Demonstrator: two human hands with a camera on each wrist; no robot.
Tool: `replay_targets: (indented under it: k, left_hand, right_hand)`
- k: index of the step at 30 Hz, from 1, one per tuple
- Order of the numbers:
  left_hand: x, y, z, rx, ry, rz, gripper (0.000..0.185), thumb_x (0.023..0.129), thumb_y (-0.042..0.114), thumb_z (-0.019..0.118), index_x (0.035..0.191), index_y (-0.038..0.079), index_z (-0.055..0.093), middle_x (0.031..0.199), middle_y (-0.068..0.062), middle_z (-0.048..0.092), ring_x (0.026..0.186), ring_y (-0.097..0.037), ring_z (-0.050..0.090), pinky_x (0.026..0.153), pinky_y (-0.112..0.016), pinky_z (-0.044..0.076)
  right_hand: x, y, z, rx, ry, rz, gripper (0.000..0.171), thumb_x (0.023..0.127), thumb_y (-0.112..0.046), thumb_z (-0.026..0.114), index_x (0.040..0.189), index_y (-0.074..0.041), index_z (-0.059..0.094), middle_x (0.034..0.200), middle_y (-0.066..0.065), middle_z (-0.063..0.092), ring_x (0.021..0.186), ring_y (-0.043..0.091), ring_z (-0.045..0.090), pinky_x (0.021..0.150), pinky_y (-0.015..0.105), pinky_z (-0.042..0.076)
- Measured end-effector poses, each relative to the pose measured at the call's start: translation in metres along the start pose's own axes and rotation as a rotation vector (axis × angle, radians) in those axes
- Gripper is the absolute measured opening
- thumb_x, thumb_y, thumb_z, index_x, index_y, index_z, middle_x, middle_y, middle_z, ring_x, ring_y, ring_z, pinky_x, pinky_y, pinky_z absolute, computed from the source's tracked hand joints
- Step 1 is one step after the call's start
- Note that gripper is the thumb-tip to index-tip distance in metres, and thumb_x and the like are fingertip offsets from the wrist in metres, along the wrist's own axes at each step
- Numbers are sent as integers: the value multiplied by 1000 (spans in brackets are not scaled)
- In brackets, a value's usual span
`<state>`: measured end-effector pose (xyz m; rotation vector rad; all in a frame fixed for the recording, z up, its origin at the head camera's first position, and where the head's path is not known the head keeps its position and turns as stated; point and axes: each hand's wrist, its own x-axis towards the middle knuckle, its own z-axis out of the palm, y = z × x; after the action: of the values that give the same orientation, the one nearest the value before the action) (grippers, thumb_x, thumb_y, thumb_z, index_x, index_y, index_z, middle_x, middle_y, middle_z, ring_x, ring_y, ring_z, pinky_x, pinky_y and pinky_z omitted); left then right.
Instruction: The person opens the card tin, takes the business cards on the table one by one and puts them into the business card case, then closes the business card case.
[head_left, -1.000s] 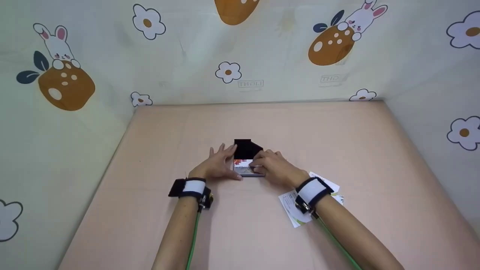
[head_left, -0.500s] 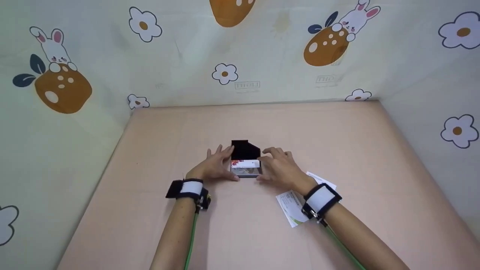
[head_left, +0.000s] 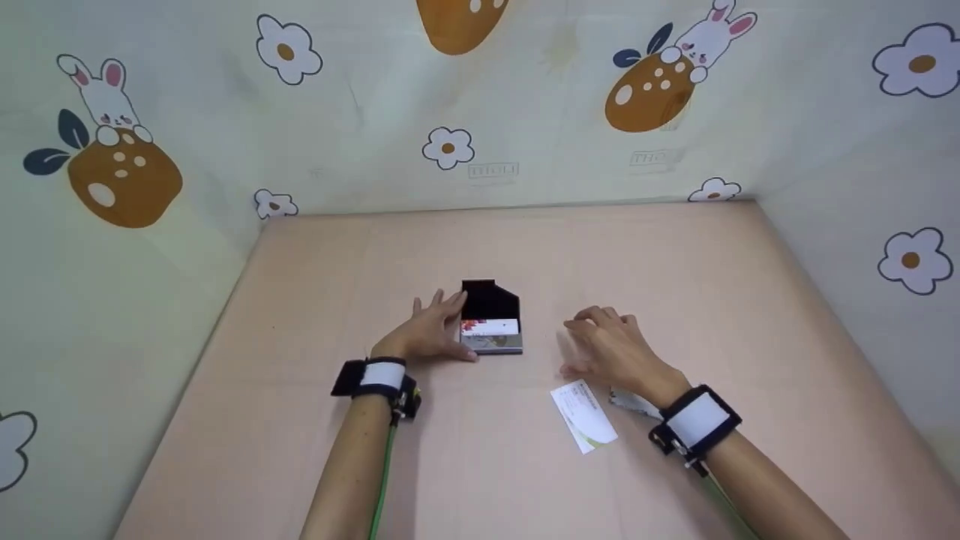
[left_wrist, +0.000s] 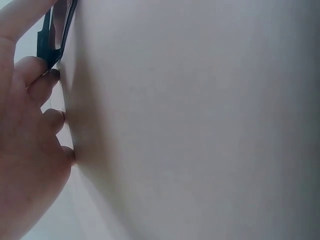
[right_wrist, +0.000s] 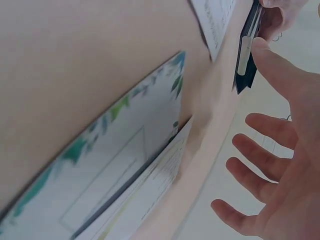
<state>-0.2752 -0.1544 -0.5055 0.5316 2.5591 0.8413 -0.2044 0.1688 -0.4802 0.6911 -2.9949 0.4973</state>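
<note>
A black card case (head_left: 491, 319) stands mid-table with its flap up and a card showing. The left hand (head_left: 427, 330) rests spread-fingered against its side. The right hand (head_left: 611, 349) hovers apart, fingers loosely spread.

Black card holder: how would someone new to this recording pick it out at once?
On the peach table, look near the middle, right beside the left hand. The black card holder stands open with its dark lid raised and a printed card inside, unlike the loose white cards lying flat near the right hand.
</note>
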Motion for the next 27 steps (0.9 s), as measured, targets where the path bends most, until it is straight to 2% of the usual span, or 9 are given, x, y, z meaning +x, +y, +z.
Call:
replay_targets:
  k: [6,12,22,27]
  left_hand:
    - [0,-1,2,13,-4,4,117,74,48,85,161,15,15,170,-1,13,158,-29,-8,125,-54,-18]
    - [-2,0,2,6,1,-1,116,74,49,85,161,17,15,169,0,14,158,-28,-7,126,-53,-16]
    - [-2,1,0,-23,-2,-24,117,74,48,85,161,19,13,170,2,11,158,-24,-10,126,-50,-18]
    - [-3,3,-1,-8,1,1,116,75,46,85,161,16,15,170,-1,12,158,-28,-9,125,-53,-17]
  right_hand:
    - [-11,8,-5,7,13,28,79,75,-45,85,138,-5,59,137,17,58,128,36,51,95,55,40]
    - [-21,15,-10,-25,18,57,80,73,-37,88,139,-4,58,136,18,58,126,37,53,94,56,43]
    - [-47,32,-14,-38,40,91,88,67,-37,92,140,-3,56,128,21,61,115,39,57,87,54,46]
    - [-57,38,-16,-50,55,101,85,68,-35,92,139,-3,57,127,22,62,114,40,59,86,56,47]
